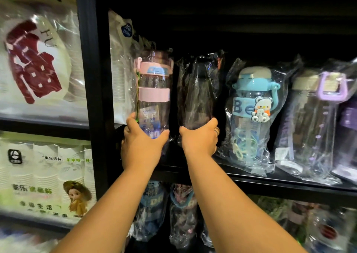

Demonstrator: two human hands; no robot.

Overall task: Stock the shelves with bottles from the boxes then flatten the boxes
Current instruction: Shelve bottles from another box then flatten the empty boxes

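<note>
hands clasp wrapped cylinders: left hand point(142, 146) a pink-banded clear bottle point(154, 82), right hand point(200, 138) a dark bottle point(197, 94).

Both forearms point(119, 204) are bare right down to the frame's edge — the left hand point(143, 146) and right hand point(199, 140) bare too. A thin, pale metal ring point(216, 131) sits on a right-hand finger.

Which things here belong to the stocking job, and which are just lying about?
Job: pink bottle, gripped by the left hand; dark bottle, gripped by the right hand; shelf.
Lying about: bear bottle; purple bottle; cup packs on the left; lower bottles.
</note>
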